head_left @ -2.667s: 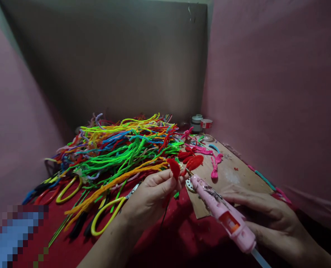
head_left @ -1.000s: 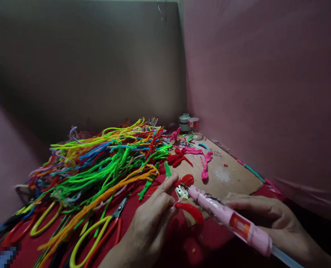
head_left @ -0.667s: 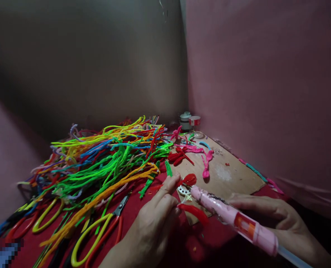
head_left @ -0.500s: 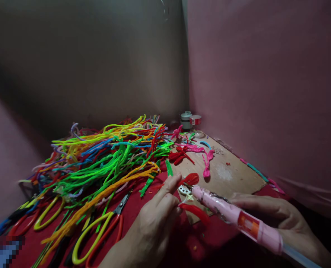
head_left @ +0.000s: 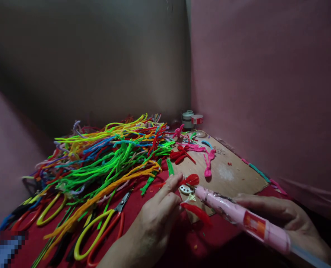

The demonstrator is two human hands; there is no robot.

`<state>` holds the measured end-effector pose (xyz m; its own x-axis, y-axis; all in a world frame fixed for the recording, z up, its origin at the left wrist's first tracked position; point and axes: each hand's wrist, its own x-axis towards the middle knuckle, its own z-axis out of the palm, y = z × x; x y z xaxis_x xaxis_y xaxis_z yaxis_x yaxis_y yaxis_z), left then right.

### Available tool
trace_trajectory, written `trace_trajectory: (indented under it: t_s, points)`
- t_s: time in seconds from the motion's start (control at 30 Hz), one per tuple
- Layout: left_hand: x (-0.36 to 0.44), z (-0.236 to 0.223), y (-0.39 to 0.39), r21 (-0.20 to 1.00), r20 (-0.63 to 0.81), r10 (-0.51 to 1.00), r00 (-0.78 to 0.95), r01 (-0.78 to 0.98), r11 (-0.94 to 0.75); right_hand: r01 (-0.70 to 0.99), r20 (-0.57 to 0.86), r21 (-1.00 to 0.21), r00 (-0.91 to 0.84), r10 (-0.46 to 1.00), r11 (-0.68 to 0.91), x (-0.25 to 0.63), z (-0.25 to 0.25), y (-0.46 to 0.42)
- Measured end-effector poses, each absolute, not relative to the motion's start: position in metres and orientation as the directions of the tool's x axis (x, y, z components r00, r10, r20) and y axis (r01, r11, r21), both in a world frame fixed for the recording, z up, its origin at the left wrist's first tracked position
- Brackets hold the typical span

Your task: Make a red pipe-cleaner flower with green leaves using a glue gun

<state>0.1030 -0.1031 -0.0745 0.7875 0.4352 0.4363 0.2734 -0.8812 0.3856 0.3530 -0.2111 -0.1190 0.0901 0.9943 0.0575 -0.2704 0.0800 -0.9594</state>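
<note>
My right hand (head_left: 277,219) grips a pink glue gun (head_left: 238,217), its nozzle aimed at a small white metal piece (head_left: 186,189) on the edge of a cardboard sheet (head_left: 232,175). My left hand (head_left: 156,219) pinches a red pipe-cleaner petal (head_left: 197,213) between thumb and fingers, the index finger stretched toward another red petal (head_left: 191,179) beside the nozzle.
A big heap of coloured pipe cleaners (head_left: 104,156) covers the red cloth (head_left: 143,208) to the left. Scissors with yellow and orange handles (head_left: 101,232) lie near my left wrist. Pink and red shaped pieces (head_left: 208,163) rest on the cardboard. Small jars (head_left: 191,120) stand in the corner by pink walls.
My left hand came down from holding a red petal up near the nozzle to the cloth's level. The glue gun has swung lower and more to the right. The view shifted slightly.
</note>
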Motion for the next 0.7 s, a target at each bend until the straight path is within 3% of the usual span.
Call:
trace_trajectory:
  t_s: [0.5, 0.7]
  points:
    - [0.1061, -0.0689, -0.1043, 0.342, 0.454, 0.407, 0.793, 0.267, -0.901, -0.245, -0.006, -0.969, 0.093, 0.996, 0.017, 0.3537, -0.1165, -0.2092]
    - [0.1071, -0.0683, -0.1039, 0.353, 0.442, 0.408, 0.799, 0.263, -0.898, -0.217, -0.003, -0.975, 0.198, 0.980, 0.041, 0.3501, -0.1113, -0.2103]
